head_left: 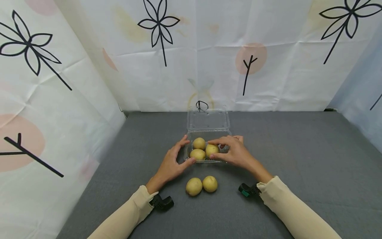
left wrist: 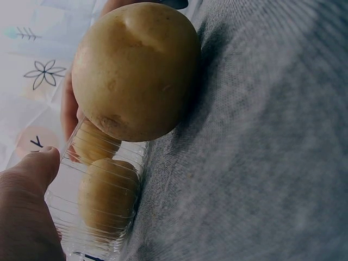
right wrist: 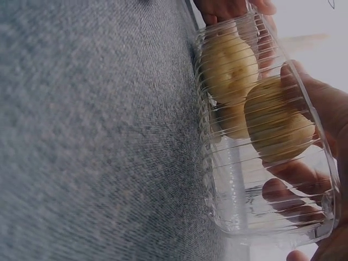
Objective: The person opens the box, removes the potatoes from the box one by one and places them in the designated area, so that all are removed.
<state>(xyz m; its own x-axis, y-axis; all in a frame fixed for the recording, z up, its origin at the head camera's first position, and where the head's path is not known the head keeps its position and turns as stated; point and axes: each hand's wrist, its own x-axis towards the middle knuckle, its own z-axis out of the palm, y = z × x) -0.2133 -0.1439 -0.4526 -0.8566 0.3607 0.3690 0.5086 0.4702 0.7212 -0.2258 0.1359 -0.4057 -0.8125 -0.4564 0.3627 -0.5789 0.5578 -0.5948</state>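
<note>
A clear plastic clamshell container (head_left: 186,153) stands on the table with its lid (head_left: 208,120) tipped up at the back. My left hand (head_left: 171,163) holds the container's left end, thumb at the front rim and fingers along the side. Inside, my right hand (head_left: 234,151) grips a potato (head_left: 212,150) between thumb and fingers; through the ribbed wall in the right wrist view this potato (right wrist: 277,119) sits above the container floor. Two more potatoes, a rear one (head_left: 199,143) and a front one (head_left: 197,154), lie in the left part.
In front of the container, two potatoes rest side by side on the grey tabletop (head_left: 143,132), a left one (head_left: 194,186) and a right one (head_left: 210,184). A printed white cloth (head_left: 215,73) hangs behind the table and along its left side.
</note>
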